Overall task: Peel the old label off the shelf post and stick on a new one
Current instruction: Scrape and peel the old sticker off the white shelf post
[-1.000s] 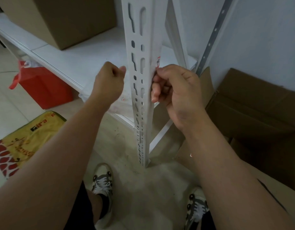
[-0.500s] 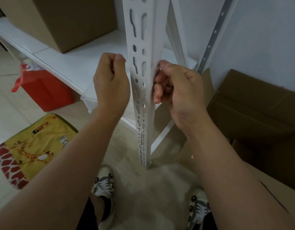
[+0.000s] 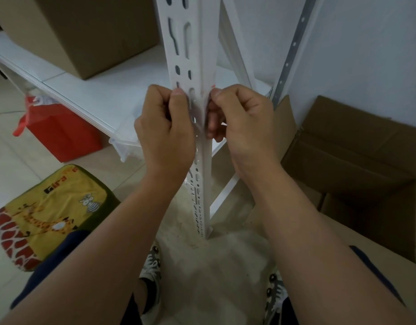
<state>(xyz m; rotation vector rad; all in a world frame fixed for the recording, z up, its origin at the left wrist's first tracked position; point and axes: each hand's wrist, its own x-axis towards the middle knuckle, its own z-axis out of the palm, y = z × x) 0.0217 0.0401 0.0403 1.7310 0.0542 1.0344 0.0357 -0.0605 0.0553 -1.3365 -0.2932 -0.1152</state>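
Head view. White slotted shelf post (image 3: 193, 52) runs upright through frame centre, foot on the floor (image 3: 202, 266).

Left hand (image 3: 164, 130): now against the slotted front face of the post, thumb tip pressed flat beside a slot, other fingers curled into the palm. One second ago this hand was a loose fist off to the left of the post, not touching; half a second ago it was raised beside the post. Whether anything is pinched under the thumb cannot be told.

Right hand (image 3: 244, 123): on the post's right face, at the same height as earlier, fingers bunched narrow against the metal with the thumb at the corner edge. Position little changed across the three frames.

Label (image 3: 212, 86): only a small sliver with red print shows on the right face of the post, just above the right thumb; the rest is hidden behind the hand. Cannot tell whether it is lifted or stuck down.

Surroundings: cardboard box (image 3: 85, 31) on the white shelf (image 3: 122, 90) behind; flattened cardboard (image 3: 356, 146) at right; red bag (image 3: 59, 132) and yellow cushion (image 3: 50, 207) on the floor at left.
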